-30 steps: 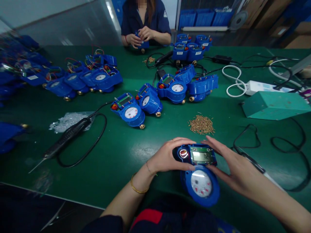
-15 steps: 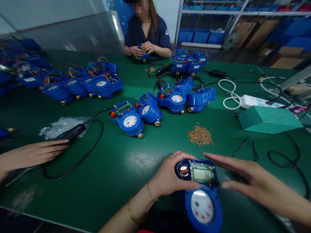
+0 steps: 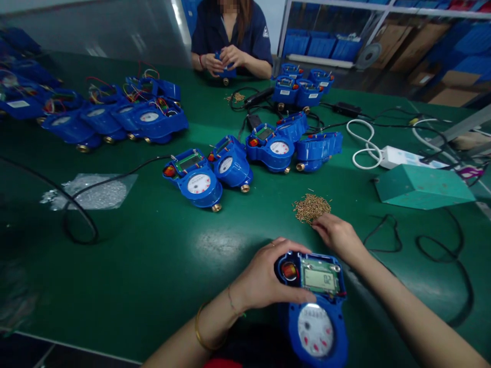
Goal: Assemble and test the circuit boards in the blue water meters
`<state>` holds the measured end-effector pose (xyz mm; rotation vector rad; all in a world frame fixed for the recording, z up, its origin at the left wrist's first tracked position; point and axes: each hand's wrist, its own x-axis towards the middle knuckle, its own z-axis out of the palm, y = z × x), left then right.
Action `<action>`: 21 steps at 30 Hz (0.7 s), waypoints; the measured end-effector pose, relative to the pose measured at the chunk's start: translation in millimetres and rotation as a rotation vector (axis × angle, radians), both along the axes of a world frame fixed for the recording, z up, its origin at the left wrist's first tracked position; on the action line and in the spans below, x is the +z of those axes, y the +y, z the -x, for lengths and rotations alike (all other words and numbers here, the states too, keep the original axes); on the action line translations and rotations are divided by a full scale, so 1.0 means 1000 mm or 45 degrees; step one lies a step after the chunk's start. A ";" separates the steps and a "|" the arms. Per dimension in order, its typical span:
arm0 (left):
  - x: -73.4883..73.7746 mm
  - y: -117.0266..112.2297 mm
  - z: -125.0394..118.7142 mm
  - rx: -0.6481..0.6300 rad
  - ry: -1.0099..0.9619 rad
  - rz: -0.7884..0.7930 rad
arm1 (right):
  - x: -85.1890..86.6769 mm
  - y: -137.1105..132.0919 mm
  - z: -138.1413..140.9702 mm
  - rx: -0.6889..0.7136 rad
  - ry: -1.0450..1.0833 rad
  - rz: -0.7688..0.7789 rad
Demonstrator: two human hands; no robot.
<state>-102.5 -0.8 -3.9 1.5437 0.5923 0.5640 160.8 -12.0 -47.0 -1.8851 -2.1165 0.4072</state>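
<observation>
My left hand point(image 3: 270, 278) grips the upper left side of a blue water meter point(image 3: 337, 327) at the table's near edge. Its housing lies open, showing a green circuit board with a lit LCD point(image 3: 319, 278) and, below that, a round white dial point(image 3: 315, 329). My right hand point(image 3: 337, 232) reaches past the meter to a pile of small brass screws point(image 3: 311, 207). Its thumb and fingers are pinched together at the pile's near edge; whatever lies between the fingertips is too small to make out.
Several blue meters point(image 3: 199, 183) stand mid-table, with more at the left point(image 3: 148, 120). A bag of clear small parts point(image 3: 102, 191) lies left beside a black cable point(image 3: 79, 209). At right are a green box point(image 3: 424, 188) and a white power strip point(image 3: 406, 157). A co-worker point(image 3: 232, 38) handles a meter opposite.
My right hand has moved from beside the meter to the screw pile, its fingers closing. Another person's hand and a black tool at the left have left view, and the cable there has shifted.
</observation>
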 end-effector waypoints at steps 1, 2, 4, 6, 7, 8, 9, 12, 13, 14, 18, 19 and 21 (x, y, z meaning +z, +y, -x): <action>-0.001 0.000 0.000 0.000 -0.008 0.003 | 0.000 0.000 0.001 0.003 -0.012 0.005; -0.002 0.000 -0.001 0.005 -0.024 0.005 | 0.000 0.001 0.002 0.004 -0.019 0.008; -0.004 -0.001 -0.002 0.026 -0.067 0.005 | 0.002 0.001 0.001 0.001 -0.015 0.009; -0.006 -0.002 -0.003 0.043 -0.107 0.019 | 0.010 0.000 -0.001 -0.012 0.018 0.004; -0.008 -0.002 -0.003 0.043 -0.120 0.036 | 0.018 0.000 -0.003 -0.020 0.046 0.003; -0.009 -0.003 -0.004 0.037 -0.126 0.062 | 0.027 0.000 -0.005 -0.026 0.077 0.006; -0.009 -0.004 -0.004 0.027 -0.122 0.097 | 0.039 -0.001 -0.005 -0.026 0.110 0.012; -0.009 -0.004 -0.004 -0.007 -0.058 0.198 | 0.076 0.002 0.000 0.025 0.283 0.157; -0.008 -0.004 -0.004 -0.015 -0.033 0.214 | 0.087 0.004 0.005 0.048 0.411 0.298; -0.007 -0.004 -0.004 -0.023 -0.013 0.217 | 0.096 0.007 0.011 0.074 0.523 0.436; -0.004 -0.002 -0.003 -0.006 0.015 0.183 | 0.112 0.023 0.033 0.213 0.699 0.917; -0.004 -0.002 -0.003 -0.002 0.020 0.182 | 0.113 0.027 0.037 0.255 0.669 0.989; -0.003 -0.002 -0.003 0.008 0.024 0.201 | 0.114 0.035 0.043 0.340 0.565 1.060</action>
